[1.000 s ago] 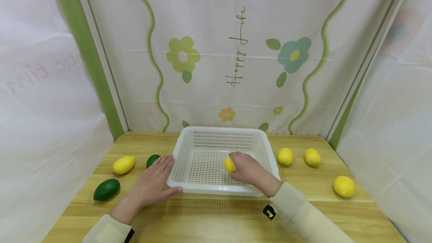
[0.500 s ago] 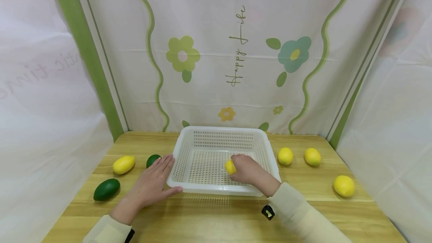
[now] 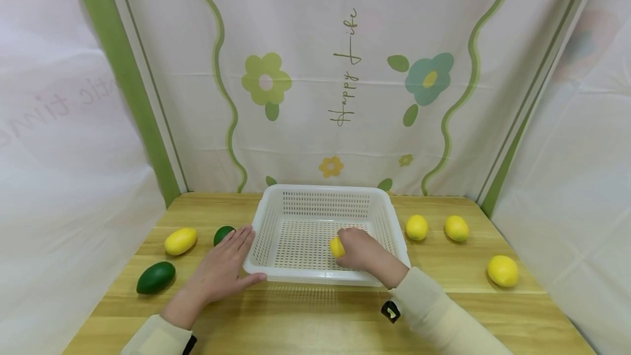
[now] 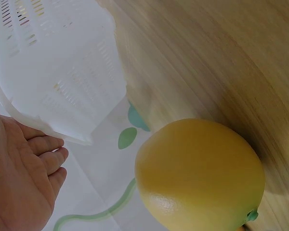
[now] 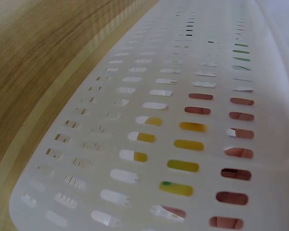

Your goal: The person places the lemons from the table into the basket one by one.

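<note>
A white perforated plastic basket (image 3: 310,274) stands on the wooden table. Inside it, my right hand (image 3: 362,250) grips a lemon (image 3: 337,247) low near the basket floor. Through the slots in the right wrist view, the lemon (image 5: 189,144) shows with a green tip, next to fingers (image 5: 242,116). My left hand (image 3: 223,270) rests at the basket's left front corner, fingers straight along the side and thumb at the front rim. A dark green avocado-like fruit (image 3: 223,234) is partly hidden behind that hand. In the left wrist view, a large yellow fruit (image 4: 200,173) with a green stem end appears close.
Left of the basket lie another lemon (image 3: 180,241) and a dark green oval fruit (image 3: 155,277). On the right are several lemons, one beside the basket (image 3: 401,234) and one far right (image 3: 503,271). A small black object (image 3: 391,311) is near the right sleeve. A patterned curtain (image 3: 305,141) hangs behind.
My right hand and its lemon have shifted very slightly right and down inside the basket. The left hand and the other fruits have stayed put.
</note>
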### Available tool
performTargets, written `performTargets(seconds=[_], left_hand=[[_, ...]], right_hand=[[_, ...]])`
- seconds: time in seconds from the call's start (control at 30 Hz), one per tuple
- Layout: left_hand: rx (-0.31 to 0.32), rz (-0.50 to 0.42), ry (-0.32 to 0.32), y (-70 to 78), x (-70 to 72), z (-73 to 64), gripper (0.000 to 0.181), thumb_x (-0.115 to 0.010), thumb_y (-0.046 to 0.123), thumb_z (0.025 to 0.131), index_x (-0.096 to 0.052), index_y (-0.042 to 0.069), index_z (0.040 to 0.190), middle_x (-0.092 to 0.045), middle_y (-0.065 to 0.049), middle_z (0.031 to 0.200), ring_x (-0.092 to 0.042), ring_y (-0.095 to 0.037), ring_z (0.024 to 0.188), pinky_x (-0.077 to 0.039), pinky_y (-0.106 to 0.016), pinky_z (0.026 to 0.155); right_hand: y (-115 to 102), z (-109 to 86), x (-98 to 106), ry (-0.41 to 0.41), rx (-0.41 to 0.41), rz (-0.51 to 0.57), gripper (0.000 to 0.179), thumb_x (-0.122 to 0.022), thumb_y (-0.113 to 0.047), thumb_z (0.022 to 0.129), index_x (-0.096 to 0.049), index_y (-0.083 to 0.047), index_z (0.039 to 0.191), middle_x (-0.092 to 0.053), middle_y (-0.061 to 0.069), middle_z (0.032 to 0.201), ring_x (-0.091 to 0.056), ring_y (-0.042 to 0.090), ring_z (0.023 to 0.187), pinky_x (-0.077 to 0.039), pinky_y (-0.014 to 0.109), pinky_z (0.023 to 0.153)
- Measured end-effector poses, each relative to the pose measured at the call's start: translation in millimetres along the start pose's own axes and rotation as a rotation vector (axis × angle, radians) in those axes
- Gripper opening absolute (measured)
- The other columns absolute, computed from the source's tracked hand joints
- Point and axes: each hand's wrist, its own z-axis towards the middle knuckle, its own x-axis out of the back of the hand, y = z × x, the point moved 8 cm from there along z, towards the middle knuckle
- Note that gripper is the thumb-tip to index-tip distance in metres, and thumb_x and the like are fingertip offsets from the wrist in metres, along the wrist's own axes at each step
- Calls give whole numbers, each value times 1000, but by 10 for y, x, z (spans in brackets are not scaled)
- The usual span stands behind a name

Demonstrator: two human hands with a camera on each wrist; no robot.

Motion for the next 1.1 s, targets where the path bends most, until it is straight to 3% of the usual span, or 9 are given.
performTargets(seconds=[0.23,0.57,0.8,0.97,1.1], left_hand=[[-12,2,35,9,11,0,99,-48,71,88,-36,-9,145,-30,-23,152,-31,-36,139,-23,-48,115],[-3,5,8,-7,-5,2,99,-45,73,88,-35,-8,146,-30,-22,153,-29,-34,141,-20,-47,116],[-4,6,11,-8,-7,4,100,-45,73,88,-35,-8,146,-30,-22,153,-29,-35,141,-20,-47,116],[1,3,7,-11,-9,4,100,-45,73,88,-34,-7,146,-29,-22,153,-29,-34,141,-20,-47,116],[0,4,6,-9,-9,1,100,-45,73,88,-34,-7,146,-30,-22,153,-29,-34,141,-21,-47,116]], right_hand=[[-4,-9,-7,-3,-2,0,30,-80,-17,75,-57,-5,91,-49,0,71,-46,17,64,-41,31,55],[2,-1,-11,4,-2,1,31,-80,-18,75,-56,-6,90,-48,1,72,-46,17,65,-42,32,56],[2,2,-18,3,-7,12,38,-81,-18,76,-59,-1,102,-49,1,76,-47,18,68,-44,34,59],[6,11,-11,10,-13,-22,51,-79,-21,80,-58,5,119,-62,11,99,-59,25,89,-52,40,76],[6,3,5,11,-15,-35,58,-78,-23,83,-55,7,127,-61,20,119,-58,34,110,-49,45,93]])
